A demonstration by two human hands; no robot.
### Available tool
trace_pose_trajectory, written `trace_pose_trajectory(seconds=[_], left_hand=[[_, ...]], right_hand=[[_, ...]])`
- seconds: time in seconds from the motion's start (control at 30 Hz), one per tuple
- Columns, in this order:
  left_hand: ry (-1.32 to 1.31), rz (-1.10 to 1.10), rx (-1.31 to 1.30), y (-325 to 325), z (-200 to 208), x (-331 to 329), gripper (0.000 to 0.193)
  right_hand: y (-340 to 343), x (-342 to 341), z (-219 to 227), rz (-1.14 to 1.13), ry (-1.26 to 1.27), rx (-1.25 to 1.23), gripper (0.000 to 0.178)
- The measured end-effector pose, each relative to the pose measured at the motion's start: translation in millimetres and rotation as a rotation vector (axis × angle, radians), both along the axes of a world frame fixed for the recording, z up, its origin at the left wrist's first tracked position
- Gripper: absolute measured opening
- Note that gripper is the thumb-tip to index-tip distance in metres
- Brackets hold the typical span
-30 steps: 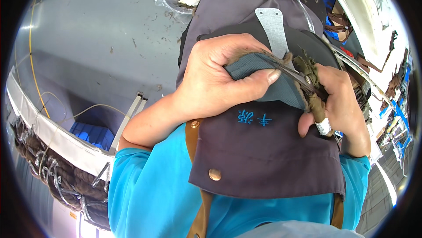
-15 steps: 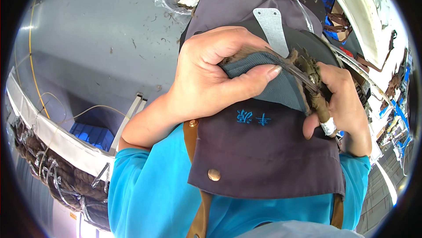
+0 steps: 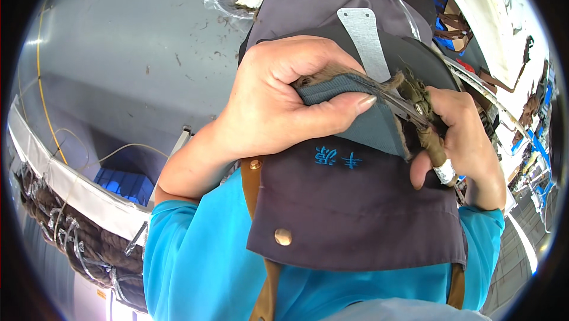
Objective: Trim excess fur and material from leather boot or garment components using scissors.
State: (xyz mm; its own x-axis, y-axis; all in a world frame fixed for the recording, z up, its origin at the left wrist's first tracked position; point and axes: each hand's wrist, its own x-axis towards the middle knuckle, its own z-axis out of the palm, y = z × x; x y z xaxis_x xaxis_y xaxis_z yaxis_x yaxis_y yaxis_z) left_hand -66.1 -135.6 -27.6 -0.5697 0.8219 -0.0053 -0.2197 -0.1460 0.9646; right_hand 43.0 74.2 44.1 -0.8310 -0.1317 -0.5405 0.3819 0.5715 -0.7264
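My left hand point(image 3: 278, 93) grips a piece of fur point(image 3: 373, 124) with a ribbed grey-green backing. The thumb lies flat on the backing, while brown fur shows along the upper and right edges. In my right hand point(image 3: 465, 128) is a pair of scissors point(image 3: 435, 148) with handles wrapped in olive cloth and a band of white tape. The blades point left to the fur's edge near my left thumb tip. Whether they are cutting into it I cannot tell. Below both hands hangs my dark apron point(image 3: 361, 214) over a blue shirt.
A clear-lined bin point(image 3: 228, 1) with scraps stands at the upper left. Bits of fur lie on the grey floor point(image 3: 142, 42). A blue crate point(image 3: 124, 186) and bundled brown fur point(image 3: 89, 244) are at the left. A silver-grey strip point(image 3: 364, 39) lies beyond my hands.
The fur piece tips slightly, its lower corner shifting left and down. The scissor blades look a little farther apart. Both hands keep their grips; the whole view shifts slightly.
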Motion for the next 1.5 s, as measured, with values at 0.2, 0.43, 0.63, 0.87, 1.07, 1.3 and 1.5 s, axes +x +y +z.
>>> trace_pose_trajectory(seconds=[0.2, 0.43, 0.63, 0.87, 1.07, 1.3, 1.5], left_hand=[[0.009, -0.080, -0.017, -0.9, -2.5, -4.4, 0.016], [-0.102, -0.091, -0.015, 1.4, -0.1, -3.7, 0.014], [-0.088, -0.147, -0.034, -1.2, -0.7, -6.1, 0.016], [-0.020, -0.244, -0.111, -2.8, -5.7, -12.0, 0.016], [0.251, -0.093, -0.166, -4.9, 0.7, -11.3, 0.016], [-0.018, 0.098, -0.133, -5.5, 3.3, 6.5, 0.011], [-0.145, 0.039, -0.070, -3.3, 1.6, 3.3, 0.012]], right_hand=[[1.3, -0.1, 2.5, -0.010, -0.039, 0.007, 0.020], [0.6, -6.6, 4.4, 0.074, 0.036, 0.070, 0.022], [3.8, -5.8, 3.2, 0.086, 0.014, 0.063, 0.022], [5.3, -6.1, 3.5, 0.046, -0.102, 0.051, 0.019], [3.9, -5.0, -0.3, -0.041, -0.189, -0.086, 0.014], [7.6, -0.8, -10.7, 0.016, -0.044, -0.148, 0.017], [11.1, -2.8, -4.2, 0.069, 0.006, 0.030, 0.023]])
